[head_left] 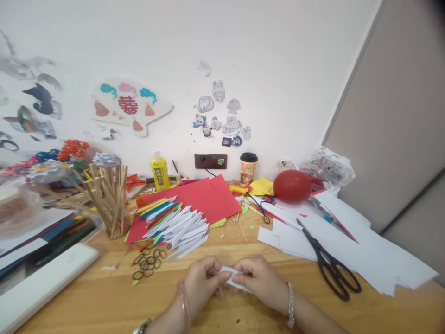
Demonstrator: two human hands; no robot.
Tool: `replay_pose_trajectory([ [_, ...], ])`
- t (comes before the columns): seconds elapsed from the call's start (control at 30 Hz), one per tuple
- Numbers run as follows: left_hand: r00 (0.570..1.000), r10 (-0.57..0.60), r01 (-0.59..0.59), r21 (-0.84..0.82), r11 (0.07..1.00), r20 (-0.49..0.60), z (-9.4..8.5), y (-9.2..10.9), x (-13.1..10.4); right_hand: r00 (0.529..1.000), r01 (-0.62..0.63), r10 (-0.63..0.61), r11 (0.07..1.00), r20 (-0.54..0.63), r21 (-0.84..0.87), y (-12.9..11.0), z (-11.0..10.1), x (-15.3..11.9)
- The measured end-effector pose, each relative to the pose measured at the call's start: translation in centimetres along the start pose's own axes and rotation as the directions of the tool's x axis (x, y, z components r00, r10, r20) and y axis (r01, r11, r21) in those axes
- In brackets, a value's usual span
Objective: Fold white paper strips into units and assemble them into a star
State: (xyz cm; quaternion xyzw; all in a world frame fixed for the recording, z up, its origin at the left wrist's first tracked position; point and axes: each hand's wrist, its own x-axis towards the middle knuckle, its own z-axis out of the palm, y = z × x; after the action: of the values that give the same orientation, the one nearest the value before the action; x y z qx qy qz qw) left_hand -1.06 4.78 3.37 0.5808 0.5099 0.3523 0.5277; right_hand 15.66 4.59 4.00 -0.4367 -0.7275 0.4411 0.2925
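Observation:
Low over the front of the wooden table, my left hand [206, 280] and my right hand [260, 281] pinch a small strip of white paper [227, 269] between thumbs and fingers. The thumbs nearly meet at its middle, and the fingers hide much of it. Just beyond my hands lies a heap of folded white paper strips [186, 229], with yellow, blue and green strips at its left. To the left of my left hand are several black elastic bands [148, 263]. Black-handled scissors [328, 264] rest on white sheets, right of my right hand.
Red paper sheets [194, 197] lie under the strips. A jar of wooden sticks [113, 204] stands left, near a yellow-labelled bottle [159, 171]. Toward the wall are a lidded paper cup [248, 168] and a red balloon [292, 186]. White paper sheets [368, 250] cover the right side.

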Motion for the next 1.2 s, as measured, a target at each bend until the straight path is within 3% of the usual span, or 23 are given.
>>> replay_pose_trajectory([
  [0.2, 1.000, -0.008, 0.008, 0.023, 1.000, -0.002, 0.0, -0.4, 0.0, 0.998, 0.053, -0.052, 0.998, 0.027, -0.025, 0.3, 0.1, -0.1],
  [0.43, 0.983, 0.184, -0.180, 0.214, 0.960, 0.001, -0.6, 0.8, -0.4, 0.998, 0.045, -0.050, 0.991, -0.036, -0.127, 0.4, 0.1, -0.1],
  [0.7, 0.993, 0.114, -0.109, 0.173, 0.979, -0.020, -0.4, -0.1, -0.2, 0.999, 0.025, -0.030, 0.991, -0.037, -0.130, 0.4, 0.2, -0.1],
  [1.2, 0.986, 0.117, -0.135, 0.158, 0.978, 0.117, -0.7, 0.5, -0.2, 0.997, -0.037, 0.028, 0.992, -0.072, -0.120, 0.9, 0.3, 0.1],
])
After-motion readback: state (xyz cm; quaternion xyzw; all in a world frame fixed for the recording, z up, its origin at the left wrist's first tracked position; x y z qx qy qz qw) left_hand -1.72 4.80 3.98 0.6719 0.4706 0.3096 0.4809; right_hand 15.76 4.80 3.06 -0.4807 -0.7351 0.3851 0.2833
